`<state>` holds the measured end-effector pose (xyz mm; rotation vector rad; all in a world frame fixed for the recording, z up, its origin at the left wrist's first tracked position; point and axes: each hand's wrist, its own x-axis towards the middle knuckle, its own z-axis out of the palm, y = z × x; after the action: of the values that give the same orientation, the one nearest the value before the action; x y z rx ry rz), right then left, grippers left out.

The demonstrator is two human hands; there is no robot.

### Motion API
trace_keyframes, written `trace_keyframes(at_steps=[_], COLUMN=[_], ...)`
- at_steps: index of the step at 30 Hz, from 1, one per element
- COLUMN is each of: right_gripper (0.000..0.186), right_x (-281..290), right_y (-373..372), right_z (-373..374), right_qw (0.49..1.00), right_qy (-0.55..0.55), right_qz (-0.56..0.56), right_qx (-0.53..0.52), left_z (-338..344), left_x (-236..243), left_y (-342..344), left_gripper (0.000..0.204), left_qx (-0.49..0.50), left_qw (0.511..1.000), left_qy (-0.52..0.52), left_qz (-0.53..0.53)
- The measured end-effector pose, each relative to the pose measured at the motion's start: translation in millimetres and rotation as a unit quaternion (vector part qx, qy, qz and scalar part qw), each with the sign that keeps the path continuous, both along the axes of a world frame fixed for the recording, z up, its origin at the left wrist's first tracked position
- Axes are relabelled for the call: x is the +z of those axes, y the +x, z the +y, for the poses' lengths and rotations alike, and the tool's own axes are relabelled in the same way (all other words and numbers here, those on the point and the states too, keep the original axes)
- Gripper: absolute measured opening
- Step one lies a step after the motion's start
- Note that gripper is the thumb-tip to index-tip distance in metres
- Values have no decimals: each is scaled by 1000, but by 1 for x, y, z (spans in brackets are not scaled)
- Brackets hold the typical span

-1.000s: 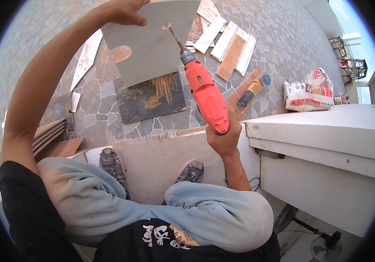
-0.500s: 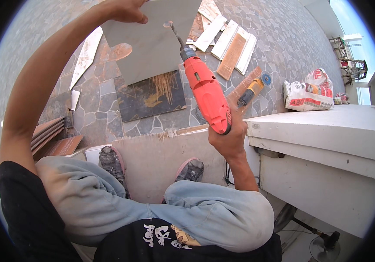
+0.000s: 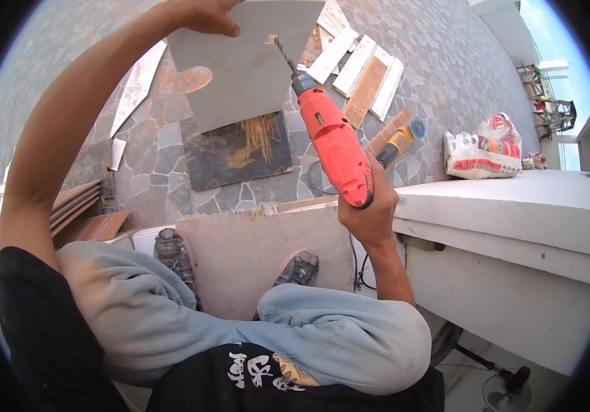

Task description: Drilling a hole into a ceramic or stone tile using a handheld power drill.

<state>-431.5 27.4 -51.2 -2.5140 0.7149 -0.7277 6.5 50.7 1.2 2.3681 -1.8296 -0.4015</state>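
Held out in front of me is a grey tile (image 3: 240, 75), tilted, with a rounded cutout at its left edge. My left hand (image 3: 205, 15) grips its upper part, thumb stretched across the face; some fingers are cut off by the frame. In my right hand (image 3: 370, 218) is a red power drill (image 3: 332, 141), closed around its handle. The long drill bit (image 3: 283, 53) points up and left, its tip at a small round hole (image 3: 270, 39) in the tile. Whether the tip is inside the hole I cannot tell.
A dark board (image 3: 202, 161) lies below the tile on stone paving. Tile strips (image 3: 363, 79) and a yellow angle grinder (image 3: 398, 144) are farther right. A white bag (image 3: 483, 154) stands by the white ledge (image 3: 501, 206). Stacked brown tiles (image 3: 75, 206) sit left; a fan (image 3: 507, 388) is lower right.
The drill and my right hand have shifted slightly right. The tile and my left hand have also moved a little right, with the bit tip still at the small hole.
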Motion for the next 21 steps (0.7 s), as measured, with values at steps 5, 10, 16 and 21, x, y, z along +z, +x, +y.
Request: trace_keyframes(at_steps=[5, 10, 16, 21], right_gripper=[65, 65, 72, 68], right_x=[-13, -10, 9, 8], right_y=[2, 4, 3, 2], right_z=[8, 4, -5, -8], right_qw=[996, 998, 999, 998], right_qy=[75, 49, -35, -27], right_qz=[-40, -33, -2, 53], right_qx=[1, -1, 17, 14], left_z=[13, -7, 7, -4], left_x=[2, -7, -12, -2], left_y=[0, 7, 13, 6], left_gripper=[53, 51, 51, 50], left_qx=[-275, 14, -211, -9], left_qw=[913, 999, 946, 999], left_qy=[-263, 10, -235, -12], left_qz=[146, 39, 69, 28])
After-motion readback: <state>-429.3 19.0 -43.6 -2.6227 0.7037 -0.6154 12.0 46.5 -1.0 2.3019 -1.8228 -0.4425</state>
